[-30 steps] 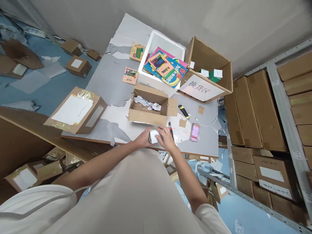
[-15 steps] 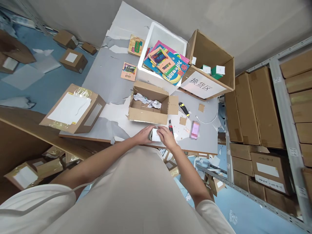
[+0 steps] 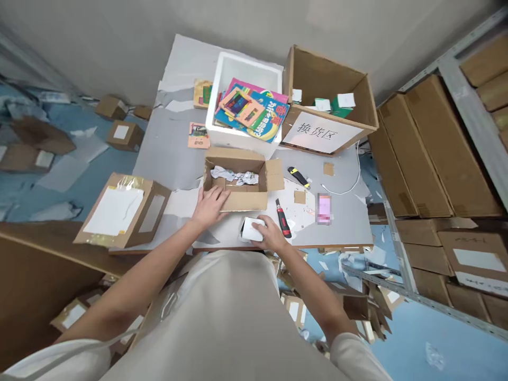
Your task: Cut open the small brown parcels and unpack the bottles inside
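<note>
My left hand is at the front left corner of an open cardboard box, its fingers hooked over the front wall. Crumpled paper lies inside that box. Close to the table's front edge, my right hand is closed round the right side of a small white box, whose left end looks dark and open. A red and black utility knife lies just right of this hand. Farther back is a yellow and black utility knife.
A white foam box full of books and a large carton with green and white boxes stand behind. A taped carton sits at the left. A pixelated pink item and a white cable lie at the right.
My left hand has let go of the small white box and moved left onto the cardboard box. My right hand now holds the white box alone. The view has shifted.
</note>
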`<action>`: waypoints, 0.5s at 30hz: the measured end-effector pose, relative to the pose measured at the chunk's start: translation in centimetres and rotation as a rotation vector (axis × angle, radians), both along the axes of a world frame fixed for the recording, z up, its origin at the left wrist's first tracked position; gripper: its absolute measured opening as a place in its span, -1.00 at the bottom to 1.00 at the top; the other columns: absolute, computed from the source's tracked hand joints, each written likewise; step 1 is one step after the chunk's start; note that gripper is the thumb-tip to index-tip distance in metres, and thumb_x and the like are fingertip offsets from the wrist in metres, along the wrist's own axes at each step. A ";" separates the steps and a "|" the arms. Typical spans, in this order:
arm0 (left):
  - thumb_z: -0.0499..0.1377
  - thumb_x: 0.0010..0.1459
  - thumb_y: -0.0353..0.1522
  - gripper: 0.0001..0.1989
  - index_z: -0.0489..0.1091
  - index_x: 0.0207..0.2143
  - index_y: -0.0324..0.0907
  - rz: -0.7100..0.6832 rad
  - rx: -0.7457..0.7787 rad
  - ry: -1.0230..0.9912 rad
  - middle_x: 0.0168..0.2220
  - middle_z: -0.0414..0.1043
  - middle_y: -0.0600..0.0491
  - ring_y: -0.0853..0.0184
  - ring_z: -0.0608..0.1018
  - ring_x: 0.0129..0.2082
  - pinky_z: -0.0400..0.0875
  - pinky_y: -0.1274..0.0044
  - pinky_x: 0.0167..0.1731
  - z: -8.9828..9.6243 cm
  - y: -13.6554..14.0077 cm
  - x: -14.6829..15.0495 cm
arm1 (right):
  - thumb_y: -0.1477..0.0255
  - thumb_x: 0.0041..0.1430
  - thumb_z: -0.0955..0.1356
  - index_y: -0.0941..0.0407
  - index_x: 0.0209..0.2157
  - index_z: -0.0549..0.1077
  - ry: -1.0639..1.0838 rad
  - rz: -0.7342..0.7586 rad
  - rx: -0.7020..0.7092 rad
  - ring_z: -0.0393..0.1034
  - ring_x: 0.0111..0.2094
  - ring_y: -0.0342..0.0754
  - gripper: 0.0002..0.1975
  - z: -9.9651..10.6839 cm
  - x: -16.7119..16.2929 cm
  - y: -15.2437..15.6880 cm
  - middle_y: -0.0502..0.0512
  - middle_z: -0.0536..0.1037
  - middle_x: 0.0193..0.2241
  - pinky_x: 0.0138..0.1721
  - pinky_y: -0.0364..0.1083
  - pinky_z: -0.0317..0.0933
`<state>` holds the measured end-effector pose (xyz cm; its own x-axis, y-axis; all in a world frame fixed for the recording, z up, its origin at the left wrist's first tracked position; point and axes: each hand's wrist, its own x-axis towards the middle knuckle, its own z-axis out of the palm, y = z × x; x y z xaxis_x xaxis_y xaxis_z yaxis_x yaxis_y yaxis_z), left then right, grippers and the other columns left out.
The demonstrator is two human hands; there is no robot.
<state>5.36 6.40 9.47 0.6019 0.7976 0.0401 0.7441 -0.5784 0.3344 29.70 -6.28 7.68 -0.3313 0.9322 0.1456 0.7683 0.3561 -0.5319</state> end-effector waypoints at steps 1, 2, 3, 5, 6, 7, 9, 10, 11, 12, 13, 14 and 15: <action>0.21 -0.02 -0.35 -0.32 0.18 0.20 -0.21 0.006 0.009 0.050 0.13 0.27 -0.27 -0.07 0.26 0.19 -0.23 -0.01 0.22 -0.4 0.4 0.3 | 0.34 -0.13 0.49 0.07 -0.06 0.36 0.009 0.011 0.030 0.30 0.00 0.16 -0.47 0.5 0.1 0.0 0.28 0.33 -0.03 -0.09 0.10 0.35; 0.20 -0.03 -0.39 -0.32 0.19 0.19 -0.20 0.020 0.023 0.083 0.11 0.30 -0.26 -0.05 0.29 0.16 -0.22 0.01 0.22 -0.7 0.6 0.5 | 0.33 -0.12 0.48 0.07 -0.05 0.35 0.032 0.012 0.067 0.30 -0.01 0.16 -0.46 1.4 0.4 -0.1 0.28 0.32 -0.02 -0.10 0.09 0.36; 0.18 -0.04 -0.41 -0.33 0.20 0.18 -0.21 0.026 0.036 0.102 0.09 0.31 -0.25 -0.04 0.31 0.14 -0.22 0.02 0.22 -1.0 0.6 0.6 | 0.33 -0.10 0.47 0.06 -0.03 0.34 0.068 0.004 0.113 0.30 -0.01 0.15 -0.46 2.7 0.9 -0.2 0.29 0.32 -0.02 -0.12 0.08 0.36; 0.15 -0.04 -0.42 -0.35 0.21 0.17 -0.22 0.025 0.064 0.108 0.07 0.33 -0.24 -0.02 0.33 0.11 -0.19 0.03 0.21 -1.4 0.4 0.7 | 0.34 -0.09 0.46 0.06 0.01 0.31 0.165 -0.037 0.213 0.32 -0.02 0.14 -0.42 6.4 3.0 -0.3 0.28 0.29 0.00 -0.15 0.05 0.37; 0.14 -0.03 -0.42 -0.36 0.21 0.17 -0.22 0.027 0.082 0.108 0.06 0.33 -0.24 -0.03 0.34 0.11 -0.17 0.04 0.21 -1.5 0.2 0.6 | 0.34 -0.09 0.45 0.04 0.03 0.29 0.208 -0.054 0.264 0.34 -0.02 0.12 -0.40 8.8 4.5 -0.2 0.27 0.29 0.00 -0.16 0.04 0.37; 0.12 -0.02 -0.41 -0.37 0.22 0.17 -0.23 0.034 0.101 0.110 0.06 0.34 -0.25 -0.03 0.35 0.10 -0.15 0.04 0.20 -1.6 0.1 0.6 | 0.33 -0.10 0.46 0.03 0.04 0.29 0.231 -0.066 0.296 0.35 -0.03 0.12 -0.39 11.4 6.3 -0.1 0.25 0.29 0.00 -0.16 0.04 0.37; 0.10 -0.02 -0.41 -0.41 0.25 0.14 -0.24 0.057 0.142 0.115 0.02 0.37 -0.26 -0.03 0.38 0.06 -0.12 0.02 0.18 -1.8 0.0 0.6 | 0.31 -0.13 0.48 0.01 0.02 0.30 0.244 -0.151 0.340 0.36 -0.03 0.14 -0.38 16.9 10.8 0.5 0.25 0.31 0.01 -0.15 0.08 0.36; 0.09 -0.03 -0.41 -0.43 0.28 0.11 -0.25 0.057 0.164 0.113 0.00 0.39 -0.25 -0.03 0.40 0.03 -0.10 0.02 0.17 -1.9 0.0 0.6 | 0.30 -0.13 0.48 0.00 -0.01 0.32 0.232 -0.217 0.396 0.36 -0.02 0.16 -0.41 19.6 13.4 1.3 0.24 0.34 -0.01 -0.13 0.12 0.34; 0.08 -0.03 -0.41 -0.46 0.31 0.08 -0.25 0.054 0.192 0.102 -0.02 0.41 -0.26 -0.04 0.42 0.02 -0.07 0.01 0.16 -2.2 0.2 0.6 | 0.29 -0.14 0.49 0.01 -0.04 0.34 0.218 -0.284 0.463 0.36 -0.02 0.16 -0.44 22.1 16.1 2.3 0.22 0.36 -0.04 -0.11 0.15 0.33; 0.07 -0.01 -0.41 -0.47 0.32 0.07 -0.24 0.048 0.213 0.097 -0.03 0.42 -0.25 -0.03 0.43 0.01 -0.05 0.01 0.15 -2.5 0.3 0.6 | 0.29 -0.15 0.49 0.01 -0.07 0.35 0.195 -0.364 0.546 0.36 -0.02 0.16 -0.45 24.2 18.9 3.7 0.20 0.38 -0.07 -0.08 0.17 0.31; 0.05 0.00 -0.40 -0.48 0.32 0.07 -0.23 0.051 0.232 0.091 -0.03 0.42 -0.25 -0.03 0.44 0.01 -0.03 0.02 0.14 -2.9 0.5 0.5 | 0.28 -0.14 0.49 0.02 -0.08 0.35 0.175 -0.476 0.676 0.35 -0.02 0.16 -0.47 25.9 21.8 5.6 0.16 0.39 -0.11 -0.04 0.20 0.29; 0.04 0.00 -0.40 -0.50 0.33 0.05 -0.22 0.047 0.253 0.078 -0.04 0.44 -0.25 -0.03 0.45 -0.01 0.00 0.01 0.13 -3.4 0.8 0.4 | 0.28 -0.11 0.48 0.02 -0.08 0.34 0.149 -0.599 0.788 0.34 -0.02 0.14 -0.49 27.2 24.7 7.9 0.14 0.38 -0.12 0.00 0.22 0.25; 0.04 0.01 -0.39 -0.50 0.34 0.05 -0.22 0.039 0.263 0.062 -0.05 0.45 -0.25 -0.05 0.46 -0.01 0.01 0.00 0.12 -3.9 1.0 0.1 | 0.27 -0.06 0.45 0.04 -0.06 0.32 0.130 -0.721 0.867 0.34 -0.03 0.12 -0.51 27.9 27.5 10.6 0.13 0.36 -0.11 0.02 0.24 0.23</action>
<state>5.49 7.36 5.53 0.5788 0.7871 0.2130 0.7817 -0.6100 0.1300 57.20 4.31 35.57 0.3064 0.4675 0.8292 0.9005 0.1400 -0.4116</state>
